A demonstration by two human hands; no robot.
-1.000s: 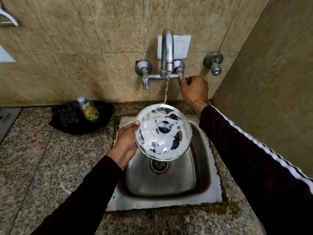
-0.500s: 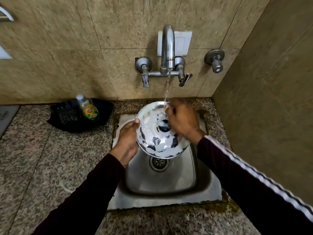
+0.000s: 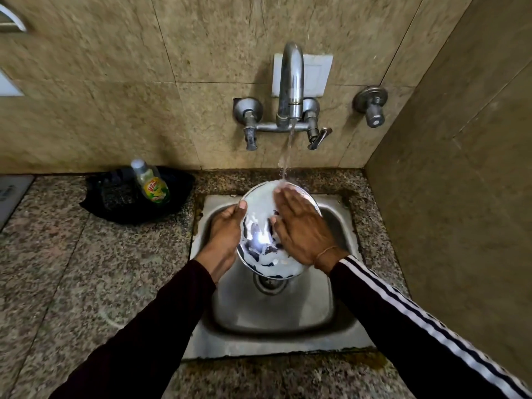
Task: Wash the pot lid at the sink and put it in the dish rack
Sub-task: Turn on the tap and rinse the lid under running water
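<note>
A round steel pot lid (image 3: 260,226), patchy with white soap foam, is tilted over the steel sink (image 3: 276,335). My left hand (image 3: 226,234) grips its left rim, thumb on the top face. My right hand (image 3: 302,228) lies flat on the lid's right half with straight fingers, covering the knob. Water from the wall tap (image 3: 290,90) falls in a thin stream onto the lid's far edge by my right fingertips. No dish rack is in view.
A dish soap bottle (image 3: 149,182) stands in a black tray (image 3: 115,200) on the granite counter (image 3: 86,277), left of the sink. A separate wall valve (image 3: 371,106) sits at the right, close to the side wall (image 3: 460,197).
My right hand left the tap's right handle, came down onto the lid and now lies flat across it. The water keeps running. The left hand still holds the rim.
</note>
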